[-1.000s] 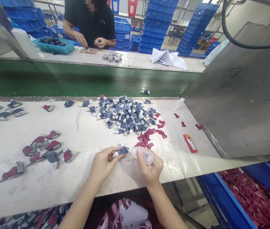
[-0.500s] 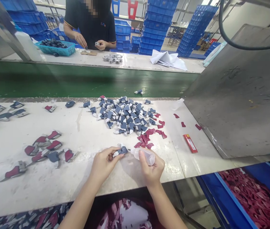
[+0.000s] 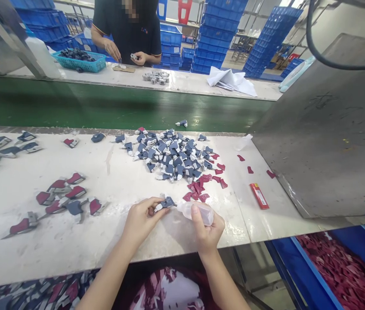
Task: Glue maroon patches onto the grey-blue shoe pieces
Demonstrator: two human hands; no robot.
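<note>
One stray piece [image 3: 181, 123] slides left along the conveyor [image 3: 121, 107]; left hand [image 3: 141, 218] clamps fingers on a navy-grey part [image 3: 167, 202], right hand [image 3: 211, 232] on a squeeze bottle [image 3: 205, 212].

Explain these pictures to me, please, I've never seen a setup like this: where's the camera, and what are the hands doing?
There's no robot here, just a person's two bare hands, seen from a camera worn on that person's head, looking forward and down. The left hand holds a small blue-and-grey part. The right hand holds a translucent bottle, its tip pointing at that part; whether they touch is hard to tell. On the white tabletop lie a pile of similar parts, loose maroon pieces and, at left, maroon-and-grey parts. Across the green strip, a co-worker handles small parts too.
</note>
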